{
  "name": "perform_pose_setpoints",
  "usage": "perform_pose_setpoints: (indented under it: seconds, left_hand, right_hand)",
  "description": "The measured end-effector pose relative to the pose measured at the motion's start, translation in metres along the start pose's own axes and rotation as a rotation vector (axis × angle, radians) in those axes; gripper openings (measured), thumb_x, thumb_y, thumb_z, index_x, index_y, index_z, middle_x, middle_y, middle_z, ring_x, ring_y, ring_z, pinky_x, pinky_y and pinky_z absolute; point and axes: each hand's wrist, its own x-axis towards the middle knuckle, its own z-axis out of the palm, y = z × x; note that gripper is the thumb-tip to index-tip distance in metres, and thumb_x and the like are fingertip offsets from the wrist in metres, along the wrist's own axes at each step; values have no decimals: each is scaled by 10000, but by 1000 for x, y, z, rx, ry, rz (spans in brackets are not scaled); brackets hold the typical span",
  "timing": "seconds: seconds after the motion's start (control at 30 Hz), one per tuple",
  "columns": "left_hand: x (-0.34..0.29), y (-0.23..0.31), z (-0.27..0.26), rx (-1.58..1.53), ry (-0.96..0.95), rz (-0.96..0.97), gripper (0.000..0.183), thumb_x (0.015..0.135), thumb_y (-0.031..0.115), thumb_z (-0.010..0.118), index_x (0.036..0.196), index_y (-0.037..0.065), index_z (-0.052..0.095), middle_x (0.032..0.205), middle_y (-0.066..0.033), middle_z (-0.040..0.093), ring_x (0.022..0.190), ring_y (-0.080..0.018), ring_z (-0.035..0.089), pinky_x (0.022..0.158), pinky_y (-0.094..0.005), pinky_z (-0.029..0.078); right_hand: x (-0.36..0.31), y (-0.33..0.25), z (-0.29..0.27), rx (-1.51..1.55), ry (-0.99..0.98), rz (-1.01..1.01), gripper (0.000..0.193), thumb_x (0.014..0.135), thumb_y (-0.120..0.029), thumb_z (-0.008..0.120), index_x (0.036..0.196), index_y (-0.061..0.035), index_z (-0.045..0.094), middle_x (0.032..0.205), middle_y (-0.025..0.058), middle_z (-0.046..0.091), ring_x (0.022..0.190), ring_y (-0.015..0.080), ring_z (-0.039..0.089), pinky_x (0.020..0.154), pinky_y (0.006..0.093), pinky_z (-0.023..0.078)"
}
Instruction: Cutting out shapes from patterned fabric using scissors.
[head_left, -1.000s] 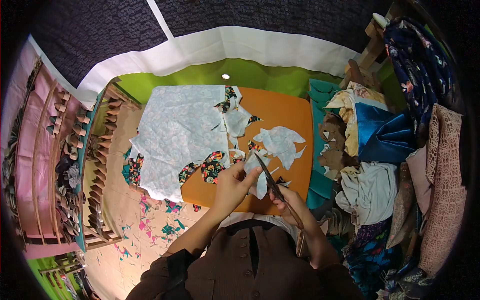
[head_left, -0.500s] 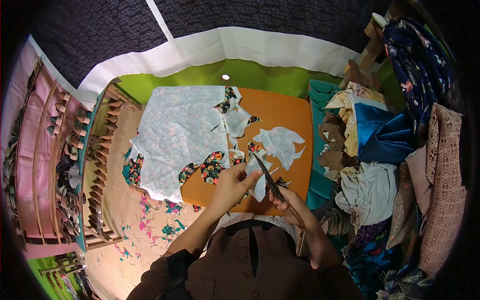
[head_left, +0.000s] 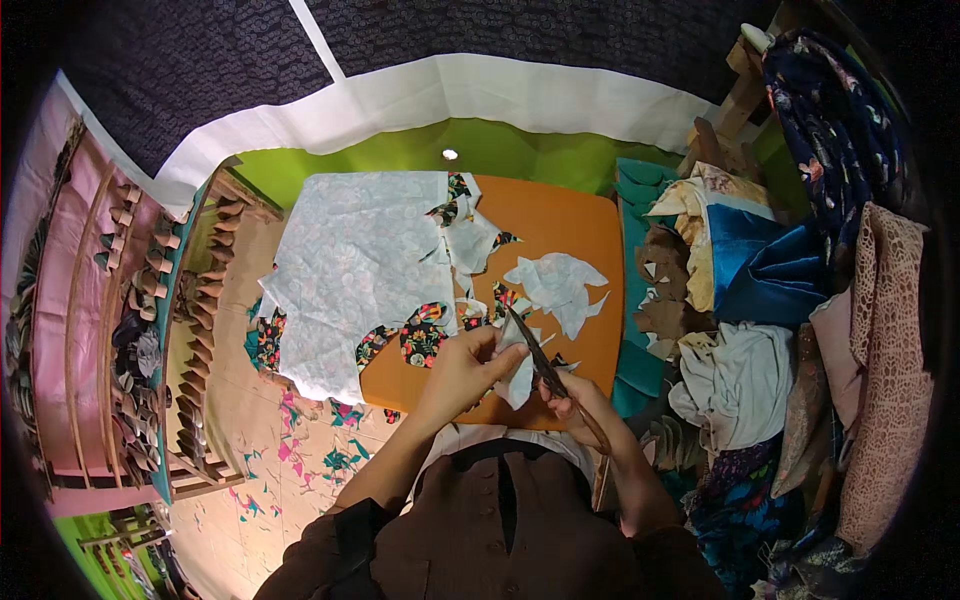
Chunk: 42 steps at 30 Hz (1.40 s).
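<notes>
Between the thumb and fingers of my left hand [head_left: 468,368] is a small fabric piece [head_left: 515,383], its pale side showing. My right hand [head_left: 576,404] grips dark scissors [head_left: 541,362], whose blades point up and to the left and meet the piece's edge beside my left fingertips. Whether the blades are parted is hard to see. Just beyond, on the orange-brown table [head_left: 565,215], lies a small pile of cut pale pieces [head_left: 562,288]. A large floral fabric sheet [head_left: 365,255], pale back upward, covers the table's left half. Dark floral scraps [head_left: 425,335] lie along its cut edge.
Folded cloths, among them a blue satin one [head_left: 765,262] and a white one [head_left: 735,385], heap up at the right. A rack of shoe forms [head_left: 200,335] stands on the left. Colourful scraps [head_left: 345,460] litter the floor.
The scissors and my right hand have shifted very slightly along the piece. My left hand keeps its pinch in nearly the same place.
</notes>
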Motion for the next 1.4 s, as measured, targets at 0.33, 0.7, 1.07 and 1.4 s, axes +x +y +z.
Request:
perform_pose_setpoints:
  seconds: [0.33,0.7,1.07,1.4]
  left_hand:
    - [-2,13,10,-45,151,67,188,806,164,580,816,-23,595,564,-25,559,518,-40,489,468,-201,380]
    - [-1,15,8,-153,89,-47,163,816,146,566,794,-14,583,583,5,530,523,-40,482,481,-195,392]
    - [0,19,13,-78,228,65,194,822,182,568,791,-7,595,523,-11,523,476,-25,444,428,-193,340]
    - [-1,25,12,-80,228,42,188,812,165,577,775,-18,597,499,-21,509,443,-39,452,410,-203,339]
  right_hand:
    - [-2,22,0,183,61,61,362,865,-357,431,990,-21,478,712,0,455,633,83,441,576,205,385]
    - [1,35,-7,115,46,2,293,849,-290,495,930,-10,520,756,24,512,706,101,494,625,222,407]
    - [-2,15,1,-199,84,-189,524,815,-497,469,949,10,488,710,49,510,659,132,497,589,270,412]
    - [3,28,1,-4,90,10,586,791,-557,455,958,4,484,697,56,513,647,147,500,594,269,413]
